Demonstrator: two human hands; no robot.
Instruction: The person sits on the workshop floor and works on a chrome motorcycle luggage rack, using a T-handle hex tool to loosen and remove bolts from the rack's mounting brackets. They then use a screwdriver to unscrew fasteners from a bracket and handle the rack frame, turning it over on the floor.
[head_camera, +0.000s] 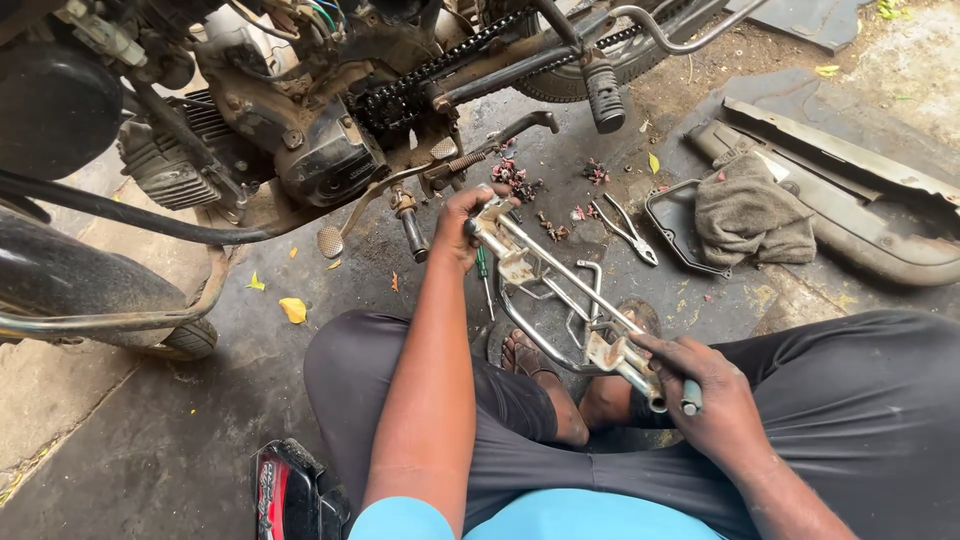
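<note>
— What's on the left?

— A greasy black motorcycle engine (300, 140), its top cut off, above oil-stained concrete floor (180, 420).

— And the hands?

— The left hand (462, 225) has fingers wrapped around the far end of a scuffed silver tubular metal footrest frame (560, 290) (held over the lap); the right hand (700, 385) pinches its near end. What its palm hides I cannot tell.

— Further right?

— Steel pliers (632, 232), then a crumpled grey rag (750, 215).

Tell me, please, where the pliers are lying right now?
The pliers lie on the oily floor, just left of the black tray holding the rag.
</note>
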